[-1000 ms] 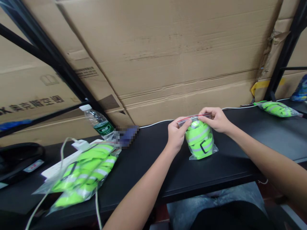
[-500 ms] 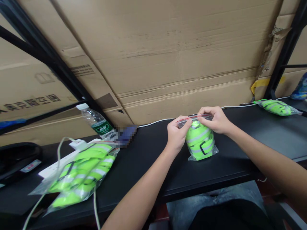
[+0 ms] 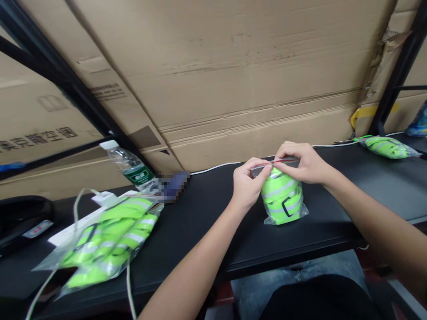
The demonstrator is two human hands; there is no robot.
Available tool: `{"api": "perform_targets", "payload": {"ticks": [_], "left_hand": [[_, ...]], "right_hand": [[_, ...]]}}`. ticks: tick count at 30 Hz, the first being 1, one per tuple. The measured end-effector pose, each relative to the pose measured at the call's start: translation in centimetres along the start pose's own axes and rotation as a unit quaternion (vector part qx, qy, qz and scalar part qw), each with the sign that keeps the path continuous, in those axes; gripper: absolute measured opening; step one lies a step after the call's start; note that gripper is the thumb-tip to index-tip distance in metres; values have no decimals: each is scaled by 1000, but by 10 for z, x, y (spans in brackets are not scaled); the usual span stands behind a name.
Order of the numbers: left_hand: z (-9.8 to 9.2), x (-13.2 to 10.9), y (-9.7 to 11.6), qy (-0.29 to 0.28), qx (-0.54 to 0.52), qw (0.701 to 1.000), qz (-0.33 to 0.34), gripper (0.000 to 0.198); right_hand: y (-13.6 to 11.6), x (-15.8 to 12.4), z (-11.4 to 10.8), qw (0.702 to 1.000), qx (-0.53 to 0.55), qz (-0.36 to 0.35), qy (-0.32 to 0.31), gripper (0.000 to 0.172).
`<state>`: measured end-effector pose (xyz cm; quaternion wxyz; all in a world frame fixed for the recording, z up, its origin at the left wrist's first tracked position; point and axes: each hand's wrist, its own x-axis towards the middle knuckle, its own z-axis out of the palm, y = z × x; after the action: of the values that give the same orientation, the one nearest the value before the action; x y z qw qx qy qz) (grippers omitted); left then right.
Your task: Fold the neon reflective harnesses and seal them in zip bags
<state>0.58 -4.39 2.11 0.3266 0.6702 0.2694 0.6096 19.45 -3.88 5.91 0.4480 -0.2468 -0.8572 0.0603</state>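
Observation:
A clear zip-lock bag stands upright on the black table, packed with neon green straps that carry silver reflective stripes and a black buckle. My left hand pinches the left part of its red-lined top edge between thumb and fingers. On the right part of that edge, my right hand has a similar pinch. Both thumb tips nearly meet at the middle of the seal. Whether the seal is fully pressed together I cannot tell.
More bags of green straps lie at the left, beside a water bottle, a white cable and a black object. Another bag rests at the far right. Cardboard stands behind the black table.
My thumbs have come closer together along the seal. The bag appears slightly further right, while the view has shifted a little.

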Motion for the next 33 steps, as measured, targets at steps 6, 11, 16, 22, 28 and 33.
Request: {"api": "perform_targets", "payload": {"ticks": [6,11,16,22,28,33], "left_hand": [[-2,3,-1,-8,10,1000,-21,15],[-10,11,-6,-36,-2,997,-62,17],[-19,17,-13,-61,19,994,-92,19],[-28,17,-10,-85,69,985,-137,26],[-30,15,-5,-147,75,977,-136,36],[-24,9,-9,-141,46,979,-139,31]], "right_hand": [[2,-1,1,1000,-2,13,-21,15],[12,0,-3,999,-25,26,-25,18],[28,0,-9,992,11,125,-28,36],[39,0,-12,985,-8,169,-39,57],[49,-3,-9,980,-21,193,-53,61],[51,-11,-17,983,-61,150,-82,41]]}}
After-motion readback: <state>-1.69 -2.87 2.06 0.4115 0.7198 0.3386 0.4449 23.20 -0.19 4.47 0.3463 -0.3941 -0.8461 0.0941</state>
